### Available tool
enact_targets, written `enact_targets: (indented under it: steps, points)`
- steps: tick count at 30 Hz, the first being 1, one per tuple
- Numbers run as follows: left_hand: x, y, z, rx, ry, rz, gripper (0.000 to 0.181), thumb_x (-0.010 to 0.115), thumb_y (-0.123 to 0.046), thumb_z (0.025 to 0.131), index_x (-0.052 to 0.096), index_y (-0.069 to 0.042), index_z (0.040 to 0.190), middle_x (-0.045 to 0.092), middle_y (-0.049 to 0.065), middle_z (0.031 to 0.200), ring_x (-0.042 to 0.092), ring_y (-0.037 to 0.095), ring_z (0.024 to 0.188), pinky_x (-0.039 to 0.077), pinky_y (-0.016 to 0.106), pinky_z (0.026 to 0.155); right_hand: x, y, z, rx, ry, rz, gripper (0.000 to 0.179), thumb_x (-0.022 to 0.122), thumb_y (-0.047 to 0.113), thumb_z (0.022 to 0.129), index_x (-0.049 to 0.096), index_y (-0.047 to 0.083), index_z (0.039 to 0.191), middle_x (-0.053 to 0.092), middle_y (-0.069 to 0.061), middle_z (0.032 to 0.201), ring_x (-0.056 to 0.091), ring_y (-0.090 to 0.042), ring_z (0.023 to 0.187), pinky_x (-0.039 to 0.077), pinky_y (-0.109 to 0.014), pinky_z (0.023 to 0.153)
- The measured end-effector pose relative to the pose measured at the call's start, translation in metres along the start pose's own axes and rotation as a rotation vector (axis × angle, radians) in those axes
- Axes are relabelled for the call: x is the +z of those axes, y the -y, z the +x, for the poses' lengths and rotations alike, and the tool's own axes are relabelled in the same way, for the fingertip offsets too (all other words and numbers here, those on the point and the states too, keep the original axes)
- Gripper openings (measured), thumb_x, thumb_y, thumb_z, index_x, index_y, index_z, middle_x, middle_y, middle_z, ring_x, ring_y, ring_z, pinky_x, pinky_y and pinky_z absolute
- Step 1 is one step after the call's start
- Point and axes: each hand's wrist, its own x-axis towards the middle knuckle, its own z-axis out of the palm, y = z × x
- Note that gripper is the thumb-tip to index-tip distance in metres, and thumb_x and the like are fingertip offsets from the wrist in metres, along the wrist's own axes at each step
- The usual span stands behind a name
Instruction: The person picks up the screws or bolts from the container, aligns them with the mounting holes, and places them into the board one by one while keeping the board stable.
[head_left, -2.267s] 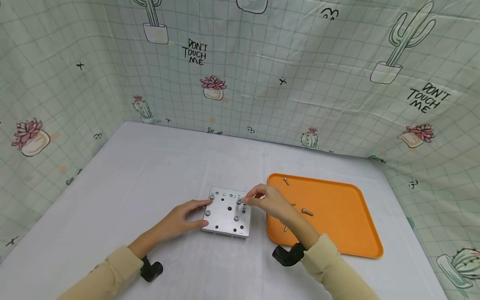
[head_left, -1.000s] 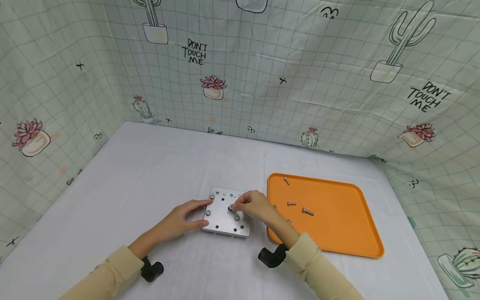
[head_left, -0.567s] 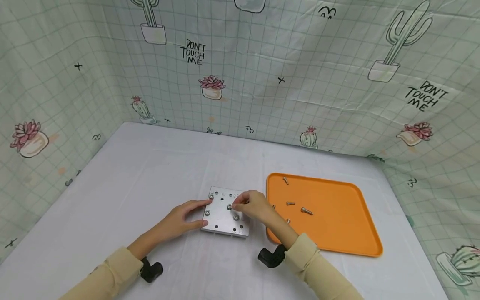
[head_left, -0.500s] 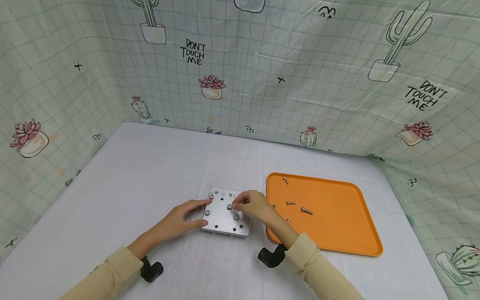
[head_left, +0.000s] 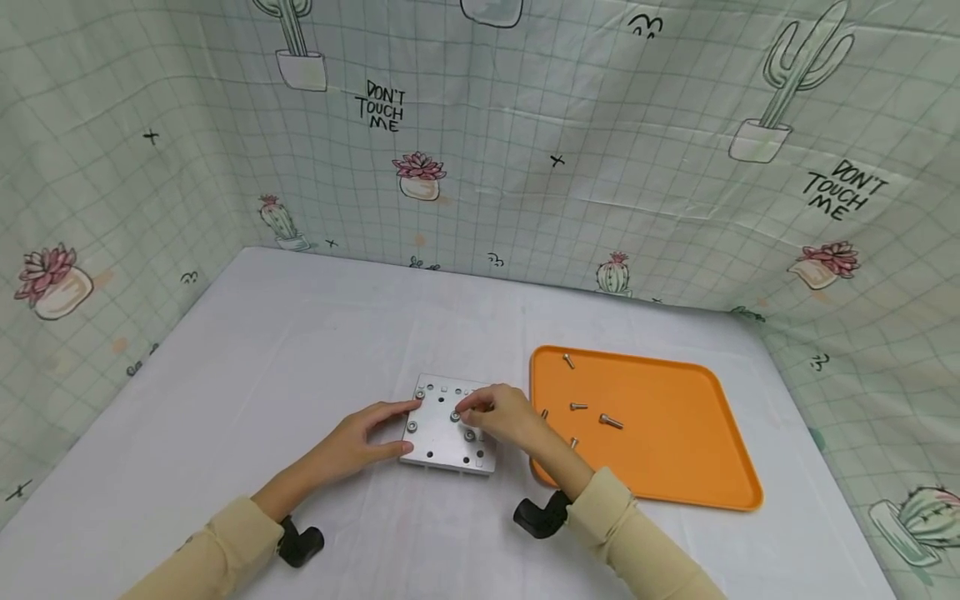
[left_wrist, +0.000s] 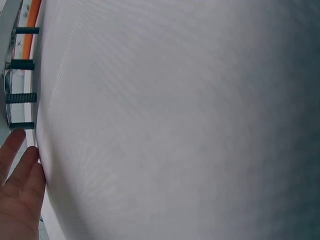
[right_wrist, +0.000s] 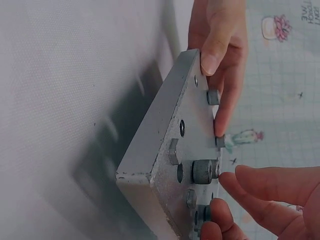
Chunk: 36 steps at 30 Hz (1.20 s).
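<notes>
Right hand (head_left: 506, 414): thumb and forefinger bent together, pinching the head of a silver socket-head bolt (head_left: 454, 417), which stands upright near the middle of the plate; other fingers curled low over the plate's right side.

Left hand (head_left: 351, 440): thumb and forefinger extended and spread, touching the left edge of the plate, thumb toward the near corner, forefinger farther back; nothing enclosed in the palm.

Plate (head_left: 438, 439): thick, square, silver-grey metal, drilled with dark round holes; lying between the two hands, left of the tray; three further bolt heads (head_left: 469, 435) visible on its top, two along the left side and one nearer the right hand; dark threaded shanks (left_wrist: 21, 98) projecting below its underside, four in the left wrist view.

Tray (head_left: 675, 425): orange, shallow, rectangular, rounded corners; to the right of the plate; five loose silver bolts (head_left: 611, 422) lying apart in its left half, the largest nearest the middle.

Wrists: black curved devices (head_left: 302, 543), one on each; beige sleeves (head_left: 611, 510) above them.

Surround: white cloth-covered table (head_left: 352, 325); pale green gridded curtain (head_left: 495, 208) behind, printed with potted cacti and "DON'T TOUCH ME".
</notes>
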Motion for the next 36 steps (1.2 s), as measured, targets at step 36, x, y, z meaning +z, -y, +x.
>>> enact_targets:
  steps: [36]
  points:
    - [0.004,0.005,-0.001,0.009,-0.015,0.011,0.057,0.069,-0.038,0.082,0.051,-0.021,0.134,0.048,0.001,0.141,0.038,0.028,0.134,0.031,0.048,0.11,-0.101,-0.11,-0.056,0.109,-0.312,-0.044,0.031,0.063,0.027,0.089,0.065,0.004,0.11,0.064,-0.011,0.106,0.053,-0.023,0.093,0.045,-0.027,0.072]
